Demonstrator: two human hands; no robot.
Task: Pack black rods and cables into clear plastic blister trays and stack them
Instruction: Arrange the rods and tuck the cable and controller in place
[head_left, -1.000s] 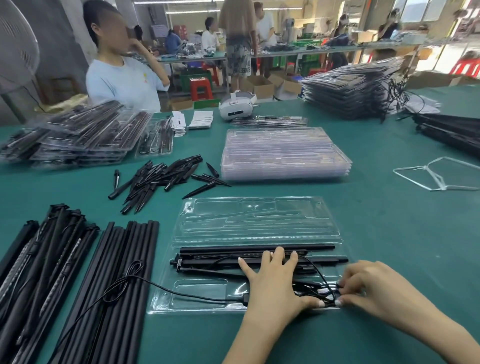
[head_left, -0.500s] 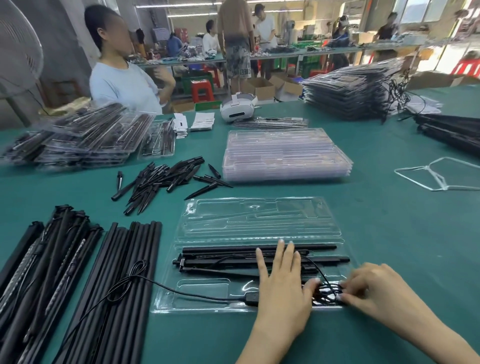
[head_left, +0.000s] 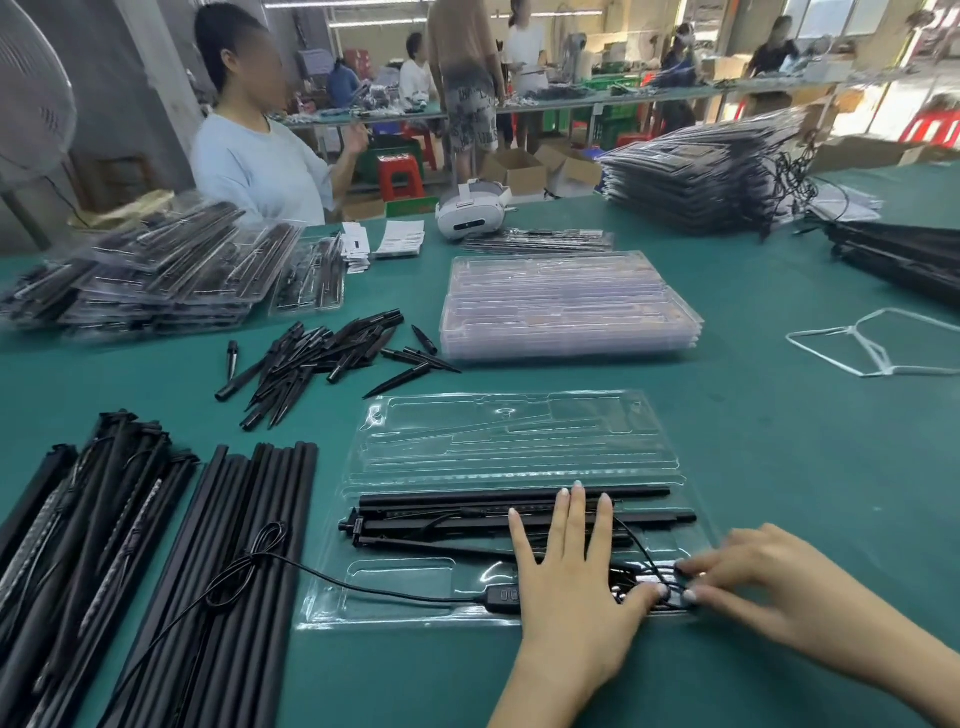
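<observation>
An open clear blister tray (head_left: 395, 577) lies in front of me, its lid half (head_left: 509, 431) folded out flat behind it. Black rods (head_left: 447, 512) sit in the tray's long slots. My left hand (head_left: 571, 577) lies flat with straight fingers across the rods and the tray's near right part. My right hand (head_left: 769, 587) touches a coiled black cable (head_left: 660, 587) with its fingertips at the tray's right end. The cable's inline controller (head_left: 501, 596) rests on the tray's front edge. Its cord (head_left: 249, 571) trails left over loose rods.
Loose black rods (head_left: 249, 561) and corded rod assemblies (head_left: 83, 525) lie at my left. Black spikes (head_left: 322, 358) are heaped behind them. A stack of unfilled clear trays (head_left: 566, 306) stands beyond the open tray; packed trays (head_left: 150, 270) pile far left and far right (head_left: 696, 171). A person sits opposite.
My left hand has slid slightly right and its fingers have spread flatter over the rods. My right hand has stayed at the cable coil, working it with its fingertips.
</observation>
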